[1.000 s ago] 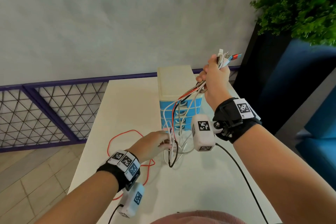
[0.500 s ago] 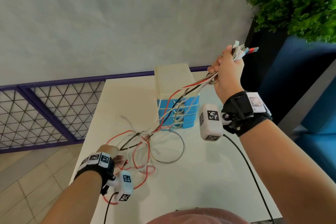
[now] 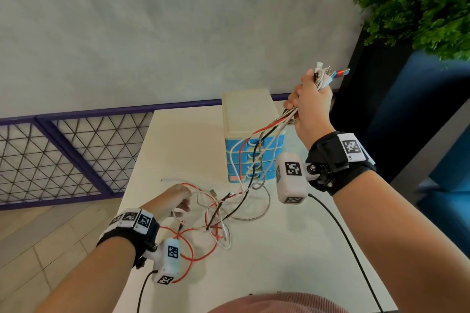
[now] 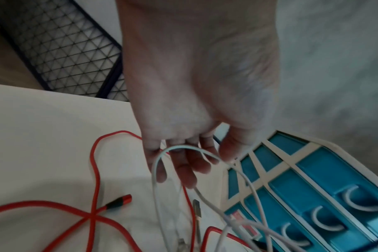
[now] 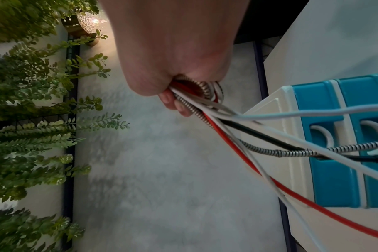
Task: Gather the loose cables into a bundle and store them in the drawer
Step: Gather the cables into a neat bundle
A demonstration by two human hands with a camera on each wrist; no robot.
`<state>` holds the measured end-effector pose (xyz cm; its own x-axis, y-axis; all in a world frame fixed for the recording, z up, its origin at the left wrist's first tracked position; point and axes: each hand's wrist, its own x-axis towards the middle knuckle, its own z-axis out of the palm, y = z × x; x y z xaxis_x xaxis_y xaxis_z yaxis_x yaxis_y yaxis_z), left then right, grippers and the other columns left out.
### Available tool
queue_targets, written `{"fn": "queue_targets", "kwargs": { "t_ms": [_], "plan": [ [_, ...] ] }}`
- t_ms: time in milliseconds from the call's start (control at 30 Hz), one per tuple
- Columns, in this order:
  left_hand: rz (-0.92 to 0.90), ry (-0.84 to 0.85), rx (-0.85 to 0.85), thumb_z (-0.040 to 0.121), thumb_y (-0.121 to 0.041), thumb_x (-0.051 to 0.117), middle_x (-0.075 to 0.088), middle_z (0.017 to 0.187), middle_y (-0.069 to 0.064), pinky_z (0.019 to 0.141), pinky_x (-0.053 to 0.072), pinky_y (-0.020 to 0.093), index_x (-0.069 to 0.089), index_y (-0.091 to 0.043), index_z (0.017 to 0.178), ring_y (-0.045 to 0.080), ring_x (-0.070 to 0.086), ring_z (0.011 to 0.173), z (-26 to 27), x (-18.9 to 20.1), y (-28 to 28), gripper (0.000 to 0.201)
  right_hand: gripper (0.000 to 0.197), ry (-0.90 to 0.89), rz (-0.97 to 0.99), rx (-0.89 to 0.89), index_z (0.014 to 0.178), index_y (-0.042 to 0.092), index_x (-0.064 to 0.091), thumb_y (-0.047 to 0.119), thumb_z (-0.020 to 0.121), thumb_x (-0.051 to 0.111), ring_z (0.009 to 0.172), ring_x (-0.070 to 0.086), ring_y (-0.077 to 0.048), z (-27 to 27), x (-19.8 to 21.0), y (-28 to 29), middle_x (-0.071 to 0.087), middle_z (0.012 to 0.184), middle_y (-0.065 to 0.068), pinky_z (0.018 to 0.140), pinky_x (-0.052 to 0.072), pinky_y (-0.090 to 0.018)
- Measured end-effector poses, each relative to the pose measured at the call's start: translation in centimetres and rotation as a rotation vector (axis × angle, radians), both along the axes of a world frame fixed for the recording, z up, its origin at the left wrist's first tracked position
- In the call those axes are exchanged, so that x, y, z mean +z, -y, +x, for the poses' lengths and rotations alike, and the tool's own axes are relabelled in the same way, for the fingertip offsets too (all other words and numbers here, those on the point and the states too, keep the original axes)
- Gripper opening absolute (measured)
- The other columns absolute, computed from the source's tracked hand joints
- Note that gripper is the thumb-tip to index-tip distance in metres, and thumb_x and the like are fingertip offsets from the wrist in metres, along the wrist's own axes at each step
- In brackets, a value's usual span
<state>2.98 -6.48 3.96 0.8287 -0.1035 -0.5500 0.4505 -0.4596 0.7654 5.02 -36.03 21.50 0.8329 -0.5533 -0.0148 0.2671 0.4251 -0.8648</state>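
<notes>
Right hand (image 3: 311, 107) fists cables (image 3: 256, 160) at plug ends; left hand (image 3: 173, 198) fingers loose, white cable (image 4: 183, 170) draped. Coil slack rightward.

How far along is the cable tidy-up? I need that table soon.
Partly done: the right hand grips the plug ends of the cables raised beside the drawer unit. In hand: the left hand has a white cable looped over its fingers. Left: the tails sprawl on the table, and every drawer looks closed.
</notes>
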Motion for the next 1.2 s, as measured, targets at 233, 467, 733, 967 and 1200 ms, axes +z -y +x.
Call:
{"fn": "queue_targets", "kwargs": {
  "t_ms": [233, 467, 733, 967, 1200],
  "plan": [
    [0.073, 0.069, 0.112, 0.1, -0.019, 0.043, 0.051, 0.064, 0.009, 0.065, 0.057, 0.036, 0.048, -0.005, 0.082, 0.03, 0.067, 0.056, 0.6, -0.9, -1.6, 0.023, 0.018, 0.011, -0.015, -0.013, 0.085, 0.014, 0.043, 0.022, 0.101, 0.045, 0.041, 0.029, -0.008, -0.2, 0.5, 0.4, 0.031, 0.057, 0.002, 0.041, 0.035, -0.023],
    [0.625, -0.257, -0.071, 0.044, -0.07, 0.077, 0.066, 0.11, 0.011, 0.088, 0.053, 0.041, 0.056, -0.013, 0.08, 0.031, 0.063, 0.1, 2.7, -6.4, -5.6, 0.071, 0.016, 0.034, -0.001, -0.013, 0.087, 0.014, 0.045, 0.022, 0.101, 0.045, 0.04, 0.029, -0.008, 0.0, 0.6, 1.3, 0.032, 0.057, 0.003, 0.041, 0.035, -0.023],
    [0.501, -0.114, 0.104, 0.095, -0.004, 0.046, 0.057, 0.125, 0.028, 0.061, 0.056, 0.03, 0.047, 0.01, 0.13, 0.032, 0.065, 0.081, 0.7, -4.2, -4.3, 0.038, 0.025, 0.1, 0.073, -0.045, 0.08, 0.013, 0.044, 0.024, 0.102, 0.046, 0.036, 0.026, -0.007, 0.0, 2.0, 2.7, 0.03, 0.047, 0.007, 0.038, 0.031, -0.021],
    [0.303, 0.643, 0.028, 0.099, -0.018, 0.039, 0.056, 0.118, 0.02, 0.094, 0.035, 0.032, 0.057, 0.0, 0.115, 0.031, 0.05, 0.114, 2.6, 4.3, 5.2, 0.03, 0.026, 0.003, -0.019, 0.425, 0.081, 0.013, 0.049, 0.03, 0.101, 0.048, 0.037, 0.031, -0.005, -0.1, -1.6, -1.8, 0.035, 0.053, 0.005, 0.04, 0.035, -0.02],
    [-0.33, 0.544, -0.365, 0.094, -0.058, 0.004, 0.072, 0.096, 0.004, 0.09, 0.052, 0.027, 0.062, -0.046, 0.091, 0.011, 0.07, 0.09, -0.4, 14.1, 13.6, 0.059, 0.027, -0.008, -0.156, 0.522, 0.082, 0.012, 0.054, 0.031, 0.1, 0.049, 0.041, 0.047, -0.007, -0.8, -1.8, -4.8, 0.048, 0.049, 0.006, 0.047, 0.046, -0.022]
  ]
}}
